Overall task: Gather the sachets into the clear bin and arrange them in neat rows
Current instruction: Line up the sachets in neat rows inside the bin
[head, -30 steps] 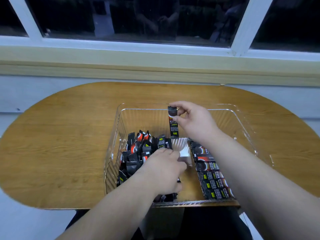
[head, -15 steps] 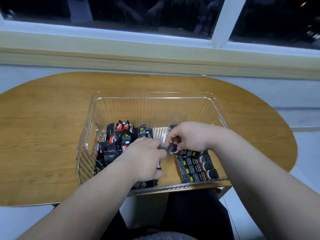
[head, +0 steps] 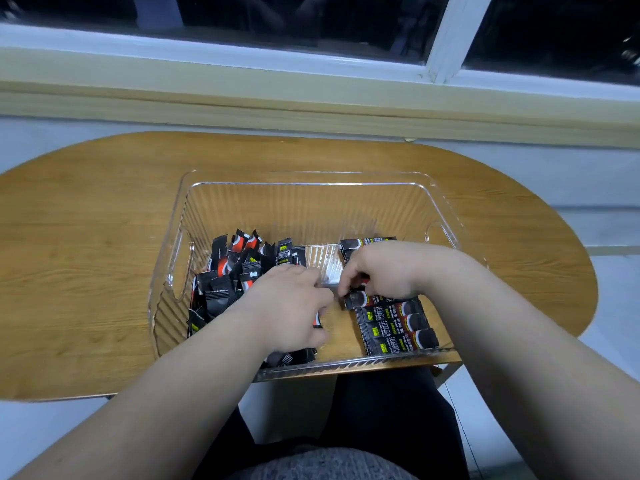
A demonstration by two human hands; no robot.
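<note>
Curled fingertips of the right hand bear down on the left end of a black sachet, thumb tucked beneath and gripping it where it lies at the far end of the neat row of sachets along the right side of the clear bin. Just across a bare strip of the bin's floor, the fingers of the left hand are bent down over the near end of the loose heap of sachets. A red-marked sachet peeks out beneath them, though whether the hand actually has hold of it cannot be told. The two hands are nearly touching at the middle of the bin. The heap fills the bin's left side in a jumble of black, red and yellow-green packets, some standing on end against the ribbed wall. The row on the right lies flat, packets side by side and running up to the bin's near wall. One further sachet shows beyond the right hand's knuckles, lying crosswise. The bin stands on the oval wooden table, right of centre, its near wall at the table's near edge. Both bare forearms reach in from below, over dark trousers. Beyond the table's far edge runs a pale windowsill under dark panes.
</note>
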